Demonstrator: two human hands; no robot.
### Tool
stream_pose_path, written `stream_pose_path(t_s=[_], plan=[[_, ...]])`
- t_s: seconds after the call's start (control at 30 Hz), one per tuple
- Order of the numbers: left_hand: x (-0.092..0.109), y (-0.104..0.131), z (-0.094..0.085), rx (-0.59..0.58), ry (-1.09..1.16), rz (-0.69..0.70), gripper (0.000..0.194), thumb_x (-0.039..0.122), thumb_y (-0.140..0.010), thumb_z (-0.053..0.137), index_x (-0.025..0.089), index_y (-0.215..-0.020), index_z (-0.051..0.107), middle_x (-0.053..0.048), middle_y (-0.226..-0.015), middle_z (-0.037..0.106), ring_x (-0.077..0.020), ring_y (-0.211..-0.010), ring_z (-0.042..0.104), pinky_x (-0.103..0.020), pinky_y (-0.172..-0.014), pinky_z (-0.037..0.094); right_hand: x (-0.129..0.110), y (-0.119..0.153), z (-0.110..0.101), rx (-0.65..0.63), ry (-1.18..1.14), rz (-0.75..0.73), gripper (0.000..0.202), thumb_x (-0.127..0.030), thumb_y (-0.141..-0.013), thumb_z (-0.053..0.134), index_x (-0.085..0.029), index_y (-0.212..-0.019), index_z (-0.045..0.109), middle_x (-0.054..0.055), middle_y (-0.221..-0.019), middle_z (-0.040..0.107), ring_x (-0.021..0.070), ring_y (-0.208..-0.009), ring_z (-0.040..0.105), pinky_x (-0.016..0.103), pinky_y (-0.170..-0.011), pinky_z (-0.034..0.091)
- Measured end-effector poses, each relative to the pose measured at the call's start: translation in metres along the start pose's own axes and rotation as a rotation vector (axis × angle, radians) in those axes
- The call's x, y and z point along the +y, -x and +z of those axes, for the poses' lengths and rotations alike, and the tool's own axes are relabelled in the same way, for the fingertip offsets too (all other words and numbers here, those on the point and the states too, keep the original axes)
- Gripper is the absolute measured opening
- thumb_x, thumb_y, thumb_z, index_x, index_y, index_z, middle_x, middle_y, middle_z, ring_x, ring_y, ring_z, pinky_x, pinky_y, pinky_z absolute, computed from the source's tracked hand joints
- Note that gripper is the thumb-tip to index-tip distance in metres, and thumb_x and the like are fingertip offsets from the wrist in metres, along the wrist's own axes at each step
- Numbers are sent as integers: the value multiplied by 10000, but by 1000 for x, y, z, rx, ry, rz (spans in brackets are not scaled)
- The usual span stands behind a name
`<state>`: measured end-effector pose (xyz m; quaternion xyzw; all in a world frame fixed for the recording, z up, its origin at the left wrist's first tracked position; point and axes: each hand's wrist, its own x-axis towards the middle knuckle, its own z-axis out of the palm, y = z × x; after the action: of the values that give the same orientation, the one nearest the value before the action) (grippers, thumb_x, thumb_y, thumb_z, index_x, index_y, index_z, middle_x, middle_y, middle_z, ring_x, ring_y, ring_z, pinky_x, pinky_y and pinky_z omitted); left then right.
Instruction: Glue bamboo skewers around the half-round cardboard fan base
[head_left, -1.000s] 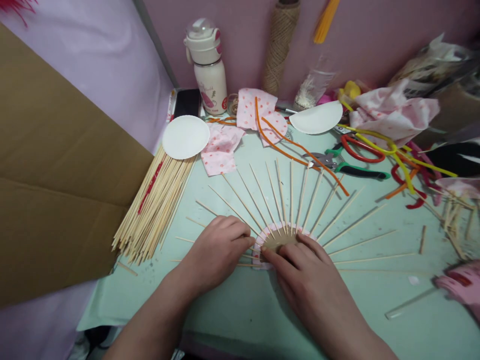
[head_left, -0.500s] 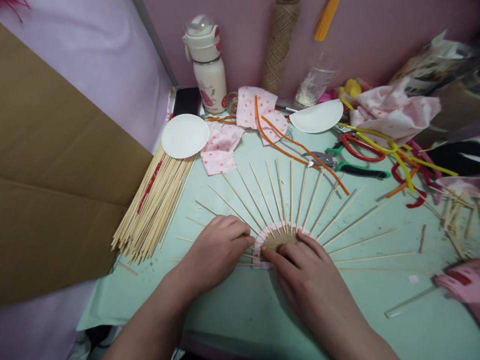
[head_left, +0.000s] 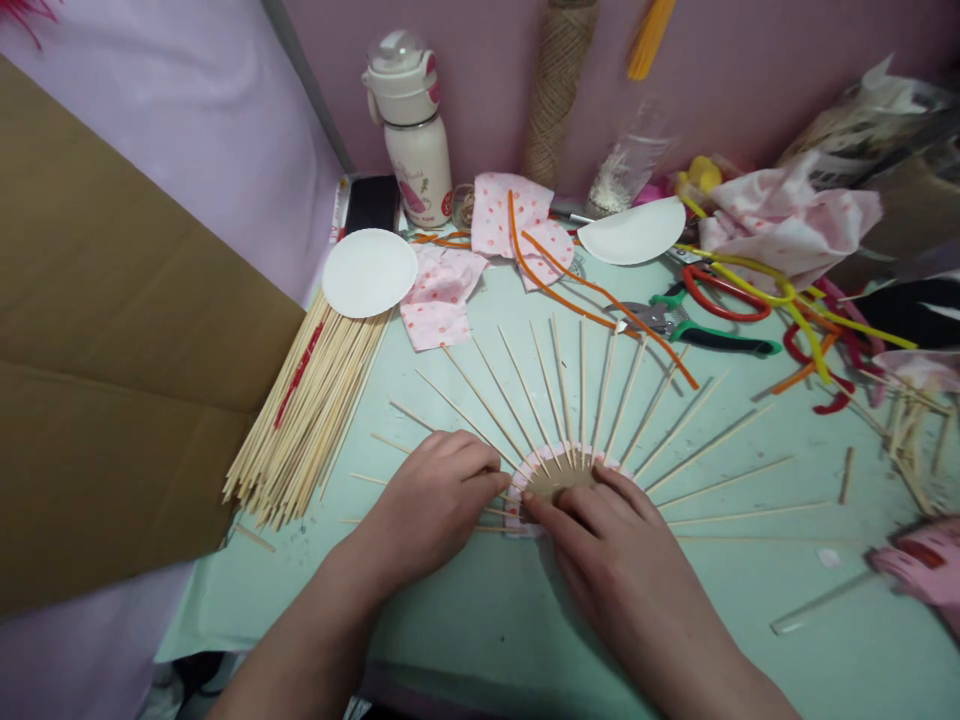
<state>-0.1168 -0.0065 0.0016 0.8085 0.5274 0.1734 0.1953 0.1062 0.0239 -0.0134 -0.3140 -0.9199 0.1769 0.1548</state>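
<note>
A small half-round cardboard piece (head_left: 553,480) with a pink dotted fabric rim lies on the table, and several thin wooden sticks (head_left: 583,390) fan outward from it. At its left edge my left hand (head_left: 442,500) is closed, thumb and forefinger pinched on a stick near the rim. My right hand (head_left: 615,530) rests over the cardboard's right and lower part, fingers spread, the fingertips pressing on its surface. Under my left hand the middle of some left-side sticks is hidden.
A stick bundle (head_left: 300,410) lies left beside a large cardboard sheet (head_left: 120,370). Behind are a white bottle (head_left: 420,160), a white disc (head_left: 370,273), fabric scraps (head_left: 442,290), orange wires (head_left: 600,290) and green-handled pliers (head_left: 720,338). A pink glue gun (head_left: 919,565) lies right.
</note>
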Motion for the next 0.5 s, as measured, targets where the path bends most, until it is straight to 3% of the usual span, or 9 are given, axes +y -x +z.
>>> stream_pose_path(t_s=[0.5], plan=[[-1, 1, 1, 0, -1, 19, 244, 175, -1003, 460, 180, -955, 699, -20, -929, 662, -184, -904, 553, -348, -798, 389, 1, 0, 0, -6, 12, -15, 323, -128, -925, 530, -240, -1188, 681, 3, -804, 612, 191, -823, 604, 489, -1089, 368]])
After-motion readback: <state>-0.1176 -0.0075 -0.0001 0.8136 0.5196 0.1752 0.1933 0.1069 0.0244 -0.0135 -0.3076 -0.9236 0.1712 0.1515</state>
